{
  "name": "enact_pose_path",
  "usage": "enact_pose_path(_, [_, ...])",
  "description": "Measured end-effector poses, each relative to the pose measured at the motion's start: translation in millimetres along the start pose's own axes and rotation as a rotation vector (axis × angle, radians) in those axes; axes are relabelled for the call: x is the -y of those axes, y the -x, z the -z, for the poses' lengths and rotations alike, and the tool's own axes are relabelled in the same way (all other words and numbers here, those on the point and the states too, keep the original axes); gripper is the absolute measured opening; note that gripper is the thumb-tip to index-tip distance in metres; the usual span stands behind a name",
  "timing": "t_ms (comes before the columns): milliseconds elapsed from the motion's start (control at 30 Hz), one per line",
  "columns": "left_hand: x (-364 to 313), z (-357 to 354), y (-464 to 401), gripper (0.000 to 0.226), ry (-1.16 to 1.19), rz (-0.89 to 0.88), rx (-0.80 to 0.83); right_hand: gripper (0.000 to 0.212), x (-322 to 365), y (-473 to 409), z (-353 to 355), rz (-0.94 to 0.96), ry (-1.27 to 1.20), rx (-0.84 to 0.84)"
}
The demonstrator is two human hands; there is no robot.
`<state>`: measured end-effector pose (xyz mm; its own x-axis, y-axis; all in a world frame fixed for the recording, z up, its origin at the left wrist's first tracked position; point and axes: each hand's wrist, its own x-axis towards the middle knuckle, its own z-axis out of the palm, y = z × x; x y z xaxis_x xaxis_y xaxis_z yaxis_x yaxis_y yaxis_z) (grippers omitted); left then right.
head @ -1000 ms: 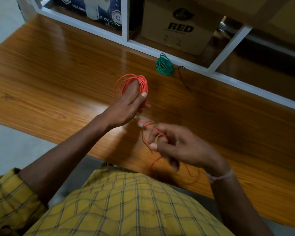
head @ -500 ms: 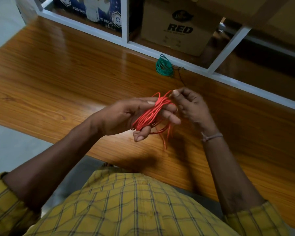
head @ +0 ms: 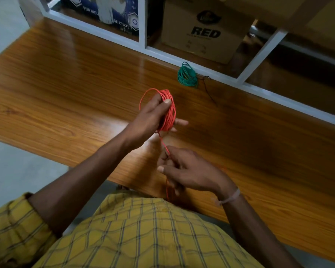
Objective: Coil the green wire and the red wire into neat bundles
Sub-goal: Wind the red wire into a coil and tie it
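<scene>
Head view: two coils — red wire [head: 167,111] in left hand [head: 150,120], green wire [head: 187,75] on table [head: 66,78].

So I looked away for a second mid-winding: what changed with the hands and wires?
The right hand left the red coil and dropped toward the body, pinching the loose strand taut. The left hand turned the coil upright, gripping it throughout. The green bundle stayed by the white frame.
</scene>
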<state>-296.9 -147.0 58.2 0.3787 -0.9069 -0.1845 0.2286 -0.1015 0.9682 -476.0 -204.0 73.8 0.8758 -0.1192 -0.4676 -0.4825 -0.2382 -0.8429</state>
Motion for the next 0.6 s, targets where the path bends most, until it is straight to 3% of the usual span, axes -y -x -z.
enact_pose_path(133, [11,1,6,0.032,-0.566,-0.104,-0.010,0.009,16,19,38,0.074,-0.003,0.004])
enact_pose_path(200, [12,5,8,0.035,-0.717,-0.129,0.035,0.011,20,30,59,0.145,-0.063,-0.036])
enact_pose_path(400, [8,19,23,0.036,-0.281,0.101,0.312,0.016,5,35,113,0.346,-0.579,-0.322])
enact_pose_path(467, [7,20,30,0.043,-0.076,0.121,0.428,0.022,-3,22,121,0.327,-0.672,-0.354])
enact_pose_path(600, [1,23,39,0.049,0.148,0.122,0.625,0.012,-13,-6,116,0.200,-0.730,-0.406])
